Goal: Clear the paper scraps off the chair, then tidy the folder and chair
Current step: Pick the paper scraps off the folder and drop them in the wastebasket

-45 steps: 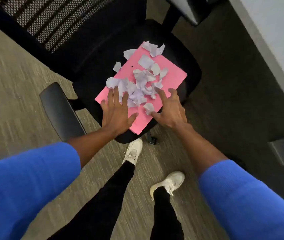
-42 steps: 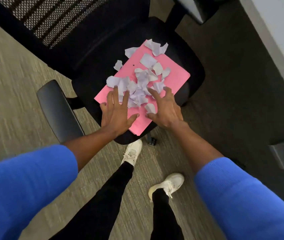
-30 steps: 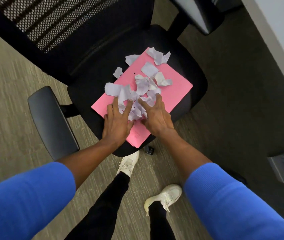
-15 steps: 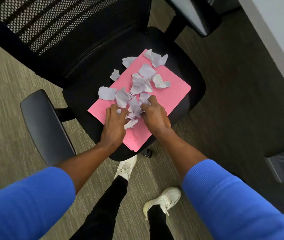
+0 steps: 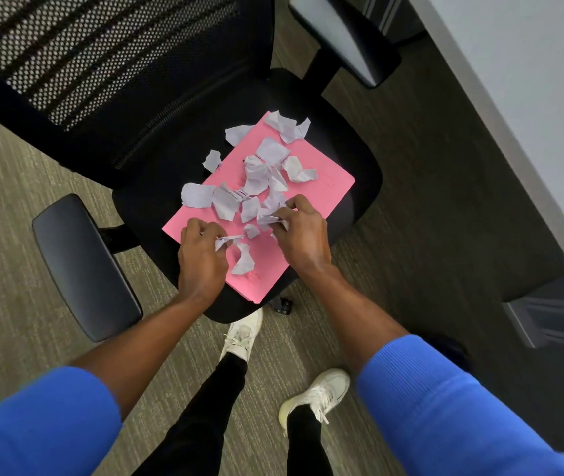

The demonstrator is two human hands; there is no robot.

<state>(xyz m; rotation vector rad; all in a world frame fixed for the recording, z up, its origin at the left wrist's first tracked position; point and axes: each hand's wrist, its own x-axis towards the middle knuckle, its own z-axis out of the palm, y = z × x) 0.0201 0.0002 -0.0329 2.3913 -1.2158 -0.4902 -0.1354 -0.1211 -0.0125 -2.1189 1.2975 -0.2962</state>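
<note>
Head view: left hand (image 5: 201, 259) and right hand (image 5: 303, 235) each pinch scraps (image 5: 256, 180) on the folder (image 5: 311, 197) at the chair's (image 5: 359, 159) front edge.

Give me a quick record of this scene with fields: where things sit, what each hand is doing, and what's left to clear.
surface: chair seat
folder: pink, flat on the seat
scraps: pale, mostly on the folder, a few on the seat beside it
left hand: closed on a scrap
right hand: closed on bunched scraps
left to clear: most scraps
floor: carpet
</note>
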